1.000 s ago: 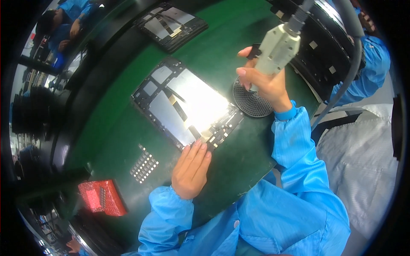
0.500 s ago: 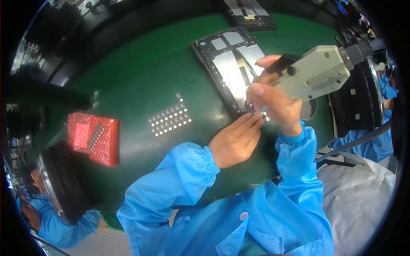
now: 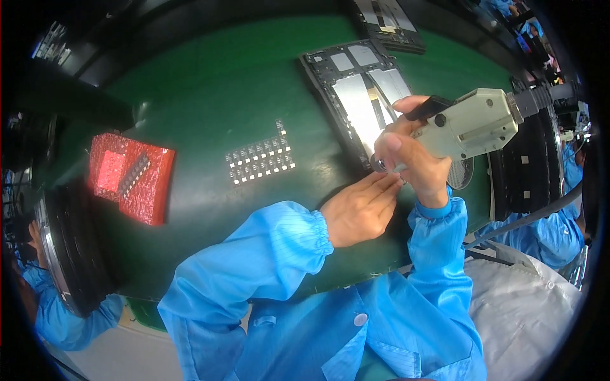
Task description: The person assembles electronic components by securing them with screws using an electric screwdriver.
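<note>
My right hand [image 3: 416, 162] grips a boxy beige hand tool [image 3: 473, 127] with a black lever and a ribbed hose at its far right end. Its thumb and fingers hover over the near end of an opened tablet-like device [image 3: 349, 105], which has a black frame and silver panels. My left hand [image 3: 361, 213] lies palm down at that same end, fingers pressed together. Its fingertips meet the right hand's fingers, and whatever small piece they pinch is mostly hidden. To the left, several small black-and-white pieces [image 3: 260, 159] lie in rows on the green table [image 3: 210, 95].
A red bubble-wrap packet [image 3: 149, 197] with a dark strip of small pieces [image 3: 135, 174] on it lies at left. A second opened device [image 3: 391, 25] is at the far edge. A round mesh object [image 3: 460, 173] sits beside my right wrist. Black racks [image 3: 527, 155] flank the table; co-workers sit beyond.
The whole view has shifted slightly, moving the device to the right. Both hands stay together at the device's near end; the small white-tabbed piece by the left fingertips is now mostly covered.
</note>
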{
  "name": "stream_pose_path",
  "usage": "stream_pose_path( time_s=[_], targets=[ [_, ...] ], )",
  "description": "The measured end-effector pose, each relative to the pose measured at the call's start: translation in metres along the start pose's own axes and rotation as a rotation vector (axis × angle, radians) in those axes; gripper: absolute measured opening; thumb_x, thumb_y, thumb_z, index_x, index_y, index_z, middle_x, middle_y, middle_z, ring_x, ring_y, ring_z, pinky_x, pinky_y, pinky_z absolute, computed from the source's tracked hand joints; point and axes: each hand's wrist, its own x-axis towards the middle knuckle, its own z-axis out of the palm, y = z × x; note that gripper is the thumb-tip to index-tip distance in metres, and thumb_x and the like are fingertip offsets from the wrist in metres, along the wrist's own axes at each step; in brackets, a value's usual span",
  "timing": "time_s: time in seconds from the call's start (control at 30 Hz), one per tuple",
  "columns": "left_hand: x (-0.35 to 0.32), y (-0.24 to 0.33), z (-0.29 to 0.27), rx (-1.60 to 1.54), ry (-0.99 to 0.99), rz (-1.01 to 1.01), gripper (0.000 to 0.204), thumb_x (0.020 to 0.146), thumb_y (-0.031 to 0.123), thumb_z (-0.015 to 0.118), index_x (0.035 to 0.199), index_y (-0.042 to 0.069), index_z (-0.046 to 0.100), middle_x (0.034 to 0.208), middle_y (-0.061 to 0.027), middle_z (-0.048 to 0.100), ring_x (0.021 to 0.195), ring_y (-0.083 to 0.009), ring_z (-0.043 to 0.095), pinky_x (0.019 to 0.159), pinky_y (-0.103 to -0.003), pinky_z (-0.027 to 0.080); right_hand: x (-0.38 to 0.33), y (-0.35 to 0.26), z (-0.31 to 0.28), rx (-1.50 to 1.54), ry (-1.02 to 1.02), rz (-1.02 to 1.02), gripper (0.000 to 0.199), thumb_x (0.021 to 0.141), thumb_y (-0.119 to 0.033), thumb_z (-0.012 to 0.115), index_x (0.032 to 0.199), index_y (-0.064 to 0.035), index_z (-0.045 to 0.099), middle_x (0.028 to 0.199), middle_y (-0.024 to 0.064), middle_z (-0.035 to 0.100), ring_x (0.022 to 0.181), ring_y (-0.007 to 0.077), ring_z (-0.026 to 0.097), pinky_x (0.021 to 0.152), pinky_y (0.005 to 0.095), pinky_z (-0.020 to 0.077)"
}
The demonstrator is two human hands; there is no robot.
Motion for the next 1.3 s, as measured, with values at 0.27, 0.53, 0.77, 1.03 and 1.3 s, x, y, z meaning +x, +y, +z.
stream_pose_path(
  time_s=[0.27, 0.53, 0.77, 1.03, 1.3],
  targets=[
    [0.002, 0.004, -0.004, 0.016, 0.005, -0.020, 0.021, 0.067, 0.005, 0.059, 0.085, -0.006, 0.062, 0.100, -0.0178, 0.060, 0.103, -0.0300, 0.056, 0.090, -0.040, 0.046, -0.005, -0.002, 0.002, 0.003, -0.005, 0.016, 0.034, 0.076, 0.002, 0.064, 0.105, 0.0039, 0.048, 0.058, 0.0042, 0.053, 0.049, 0.0108, 0.051, 0.047, 0.0232, 0.0434],
    [-0.002, 0.003, 0.000, -0.015, 0.013, -0.019, 0.025, 0.064, 0.009, 0.054, 0.079, -0.009, 0.063, 0.101, -0.0224, 0.060, 0.099, -0.0313, 0.057, 0.091, -0.040, 0.044, -0.010, 0.005, 0.002, -0.072, -0.078, -0.045, 0.031, 0.073, 0.007, 0.064, 0.099, 0.0023, 0.048, 0.062, 0.0052, 0.053, 0.052, 0.0103, 0.051, 0.048, 0.0228, 0.0438],
    [-0.001, 0.003, -0.002, 0.016, 0.024, -0.019, 0.024, 0.063, 0.006, 0.057, 0.084, -0.005, 0.061, 0.096, -0.0163, 0.060, 0.099, -0.0281, 0.057, 0.089, -0.038, 0.046, -0.010, 0.004, 0.004, -0.027, -0.064, -0.050, 0.034, 0.074, 0.006, 0.064, 0.104, 0.0027, 0.048, 0.063, 0.0050, 0.054, 0.053, 0.0103, 0.052, 0.048, 0.0226, 0.0438],
    [-0.027, 0.019, -0.035, 0.097, -0.059, -0.009, 0.020, 0.064, 0.004, 0.059, 0.080, -0.006, 0.064, 0.107, -0.0203, 0.059, 0.107, -0.0312, 0.056, 0.093, -0.041, 0.044, -0.015, -0.027, -0.052, 0.018, -0.156, -0.074, 0.055, 0.067, -0.022, 0.066, 0.114, -0.0007, 0.045, 0.081, 0.0156, 0.059, 0.079, 0.0302, 0.059, 0.089, 0.0532, 0.0399],
    [-0.053, 0.055, -0.081, -0.429, 0.009, -0.632, 0.024, 0.074, -0.007, 0.062, 0.098, -0.008, 0.061, 0.118, -0.0214, 0.054, 0.115, -0.0321, 0.049, 0.096, -0.038, 0.043, -0.047, -0.018, -0.126, 0.082, -0.538, -0.031, 0.056, 0.063, -0.025, 0.073, 0.109, 0.0019, 0.054, 0.116, 0.0374, 0.047, 0.119, 0.0496, 0.039, 0.100, 0.0659, 0.0117]
  ],
)
